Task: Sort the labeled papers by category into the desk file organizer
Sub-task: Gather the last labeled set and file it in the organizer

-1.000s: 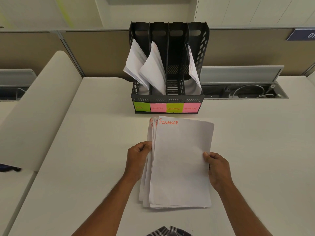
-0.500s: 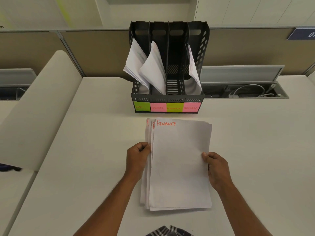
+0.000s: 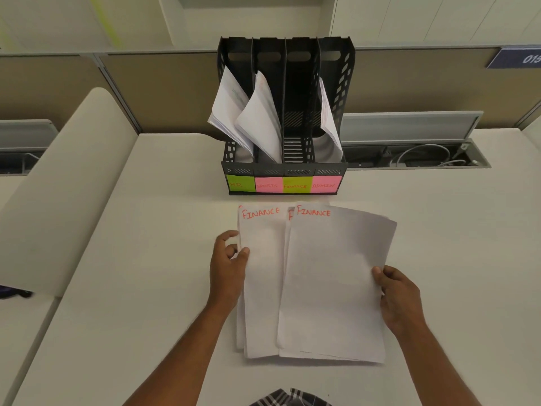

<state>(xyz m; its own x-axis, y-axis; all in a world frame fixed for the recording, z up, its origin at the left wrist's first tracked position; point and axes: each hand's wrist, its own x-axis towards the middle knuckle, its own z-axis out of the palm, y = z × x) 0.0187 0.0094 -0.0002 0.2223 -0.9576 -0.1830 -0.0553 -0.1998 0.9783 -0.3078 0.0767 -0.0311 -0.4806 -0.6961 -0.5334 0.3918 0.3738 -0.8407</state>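
Gripping split FINANCE sheets [image 3: 330,288] with both hands' fingers [image 3: 377,271], gather them square, then slide into the organizer's empty FINANCE slot [image 3: 297,142].

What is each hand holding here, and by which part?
The left hand pinches the left edge of one FINANCE-labeled batch of papers; the right hand grips the right edge of another FINANCE-labeled batch.

The file organizer [image 3: 285,168] is black plastic with holes. The papers [image 3: 330,285] are thin, white and matt. The bench [image 3: 146,259] is smooth.
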